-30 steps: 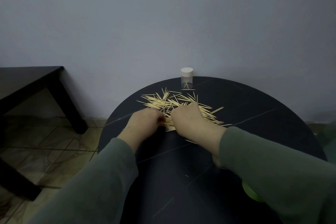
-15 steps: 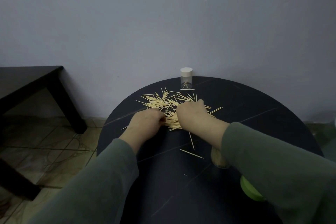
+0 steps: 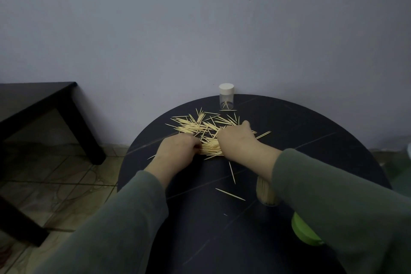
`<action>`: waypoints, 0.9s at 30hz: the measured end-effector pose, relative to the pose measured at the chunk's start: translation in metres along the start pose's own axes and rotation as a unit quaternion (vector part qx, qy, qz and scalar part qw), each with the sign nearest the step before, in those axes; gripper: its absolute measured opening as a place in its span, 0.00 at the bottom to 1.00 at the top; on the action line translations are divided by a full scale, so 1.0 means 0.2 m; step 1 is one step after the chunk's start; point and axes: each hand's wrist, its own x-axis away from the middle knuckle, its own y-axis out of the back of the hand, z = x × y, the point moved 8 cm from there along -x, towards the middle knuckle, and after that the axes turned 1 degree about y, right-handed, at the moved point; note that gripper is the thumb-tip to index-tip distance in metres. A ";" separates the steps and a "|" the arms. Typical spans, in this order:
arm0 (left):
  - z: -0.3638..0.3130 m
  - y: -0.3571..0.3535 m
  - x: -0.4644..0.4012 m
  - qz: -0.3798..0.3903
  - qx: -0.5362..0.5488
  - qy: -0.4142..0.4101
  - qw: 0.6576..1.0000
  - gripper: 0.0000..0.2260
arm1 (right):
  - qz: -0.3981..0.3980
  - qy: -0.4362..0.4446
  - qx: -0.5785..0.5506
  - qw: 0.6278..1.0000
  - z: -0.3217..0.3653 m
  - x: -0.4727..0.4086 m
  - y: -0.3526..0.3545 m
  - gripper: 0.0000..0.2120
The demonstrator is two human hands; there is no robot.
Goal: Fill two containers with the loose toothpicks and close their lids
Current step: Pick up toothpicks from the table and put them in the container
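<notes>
While both hands work in the heap of loose toothpicks (image 3: 200, 129), the round black bench (image 3: 311, 140) carries two containers. One clear container (image 3: 226, 101) stands upright at the far edge of the bench, near the wall; it wears a white lid (image 3: 226, 89) and holds only a few toothpicks at its bottom. One toothpick lies just in front of it. The second container (image 3: 265, 193) stands near the right forearm, partly hidden by the green sleeve; it has no lid on and is packed with toothpicks standing on end. One green lid (image 3: 302, 231) lies on the bench closer to the person, also half covered by the sleeve.

The heap spreads over the far middle of the bench, too many pieces to count. The left hand (image 3: 178, 151) rests at the near left side of the heap with fingers curled, touching a gathered bundle; whether it really grips the bundle I cannot tell. The right hand (image 3: 235, 140) lies on the heap with fingers bent downward over the toothpicks, its thumb raised; its grip is hidden under the palm.

Two single toothpicks (image 3: 231, 193) lie apart from the heap, between the hands and the second container. One dark side table (image 3: 44, 100) stands at the left on the tiled floor.
</notes>
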 end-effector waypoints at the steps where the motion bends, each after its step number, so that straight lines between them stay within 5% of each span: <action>1: 0.00 0.00 0.00 -0.001 0.003 0.003 1.000 0.10 | 0.000 0.001 0.002 1.000 -0.01 0.00 0.00 0.13; 8: 0.00 0.05 0.02 -0.021 0.042 0.032 0.998 0.10 | -0.020 -0.002 -0.031 0.999 -0.08 0.00 0.01 0.00; 19: 0.00 0.09 0.05 -0.055 0.136 0.101 0.984 0.09 | -0.011 -0.028 -0.190 0.981 -0.24 0.03 -0.06 0.11; 27: -0.03 0.09 0.06 -0.066 0.379 0.159 0.909 0.11 | -0.023 -0.052 -0.388 0.920 -0.37 0.09 -0.07 0.12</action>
